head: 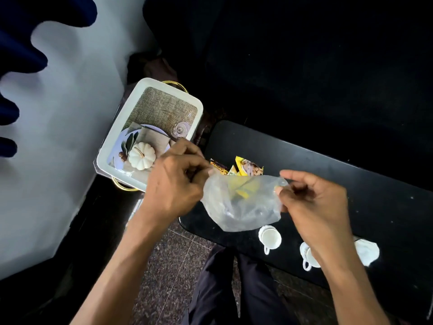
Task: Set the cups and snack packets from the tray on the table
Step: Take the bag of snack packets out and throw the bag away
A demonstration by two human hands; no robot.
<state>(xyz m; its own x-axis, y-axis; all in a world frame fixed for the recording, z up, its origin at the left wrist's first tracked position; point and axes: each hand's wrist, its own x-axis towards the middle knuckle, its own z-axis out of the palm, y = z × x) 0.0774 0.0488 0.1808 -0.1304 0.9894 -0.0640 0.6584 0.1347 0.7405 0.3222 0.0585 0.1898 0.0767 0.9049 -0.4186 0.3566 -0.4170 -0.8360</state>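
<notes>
My left hand (pixel 174 184) and my right hand (pixel 314 202) both pinch a clear plastic bag (pixel 243 205), stretched between them above the black table (pixel 293 151). Something yellow shows through the bag. Snack packets (pixel 248 166) in yellow and brown lie on the table just behind the bag. Three white cups stand near the table's front edge: one (pixel 270 238) in full view, a second (pixel 308 255) partly hidden by my right wrist, a third (pixel 367 252) to the right. The white tray (pixel 150 90) with gold handles rests to the left and holds no cups or packets.
The tray's bottom bears a printed picture of a pumpkin, plate and glass. A pale wall (pixel 58 137) stands at the left. Speckled stone floor (pixel 173 266) and my dark trouser legs (pixel 225 289) lie below the table edge. Behind the table everything is dark.
</notes>
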